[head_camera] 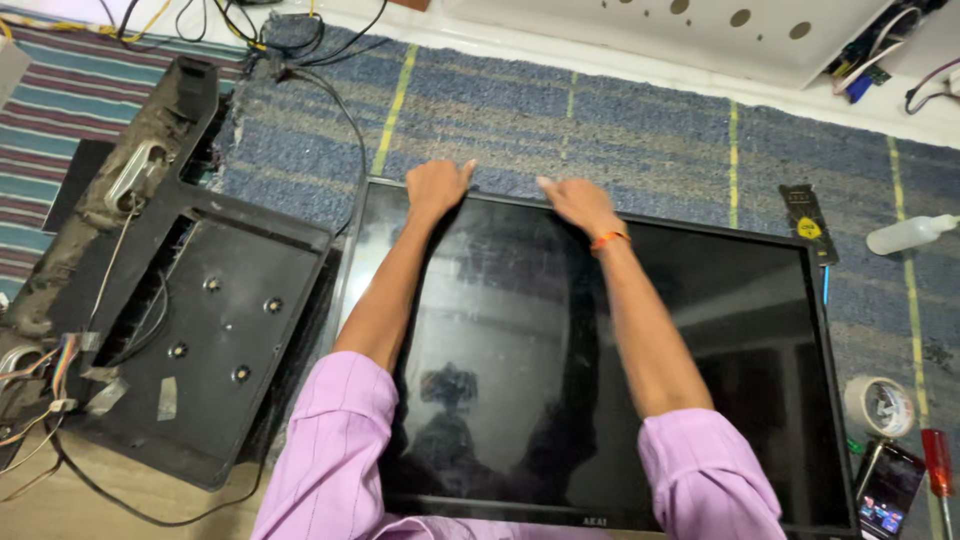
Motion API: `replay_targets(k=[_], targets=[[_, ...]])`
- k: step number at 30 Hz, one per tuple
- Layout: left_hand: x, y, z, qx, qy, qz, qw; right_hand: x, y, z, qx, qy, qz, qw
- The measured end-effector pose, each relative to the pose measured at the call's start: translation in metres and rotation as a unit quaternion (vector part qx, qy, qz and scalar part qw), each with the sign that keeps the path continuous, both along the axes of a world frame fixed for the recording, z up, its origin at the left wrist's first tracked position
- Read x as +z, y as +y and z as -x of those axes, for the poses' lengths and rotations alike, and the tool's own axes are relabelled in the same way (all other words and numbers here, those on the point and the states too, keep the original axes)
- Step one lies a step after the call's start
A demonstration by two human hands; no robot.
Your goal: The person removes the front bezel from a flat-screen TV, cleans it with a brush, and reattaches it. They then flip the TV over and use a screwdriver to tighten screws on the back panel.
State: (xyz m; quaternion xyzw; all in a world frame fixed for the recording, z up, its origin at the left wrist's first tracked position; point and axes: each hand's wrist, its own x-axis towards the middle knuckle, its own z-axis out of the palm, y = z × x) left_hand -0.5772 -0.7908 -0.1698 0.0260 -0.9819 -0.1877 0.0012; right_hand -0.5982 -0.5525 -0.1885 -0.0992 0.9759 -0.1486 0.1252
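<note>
Blue-grey woven rug (640, 140) with thin yellow stripes covers the floor; a flat television panel (720, 400) lies on it screen-up, glossy black, reflecting the room. Both arms in lilac sleeves stretch across the glass to its far edge. Left hand (436, 188) sits at the top rim, fingers curled over the bezel, gripping the frame. Right hand (574, 203) rests just beside it on the same rim, fingers bent over the edge and closed on it; an orange band circles that wrist. The two hands are near each other, not touching. Left of the screen, touching its side, lies a black plastic back cover (190, 330), inner face up, with screw posts, bits of tape and loose coloured wires. Right of the screen: a black remote control (808, 222), a small white squeeze bottle (908, 234), a roll of tape (879, 406), a phone (887, 488) with lit display, and a red-handled screwdriver (938, 466). Black cables (330, 95) trail across the rug's far-left corner.
</note>
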Motion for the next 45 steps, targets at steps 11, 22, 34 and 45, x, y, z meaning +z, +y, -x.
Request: replay_targets(k=[11, 22, 34, 45], targets=[[0.001, 0.023, -0.005, 0.023, 0.009, 0.051, 0.998, -0.008, 0.095, 0.004, -0.019, -0.043, -0.037, 0.998], [-0.015, 0.151, -0.022, -0.1, 0.117, 0.0, 0.988, -0.011, 0.12, -0.009, -0.002, 0.029, 0.039, 0.999], [-0.008, 0.158, -0.038, -0.138, 0.267, -0.009, 0.954, -0.037, 0.148, -0.012, 0.063, 0.14, 0.01, 0.988], [0.054, 0.013, -0.326, -0.094, 0.054, -0.342, 0.934, -0.093, 0.168, -0.002, 0.157, 0.24, 0.032, 0.957]])
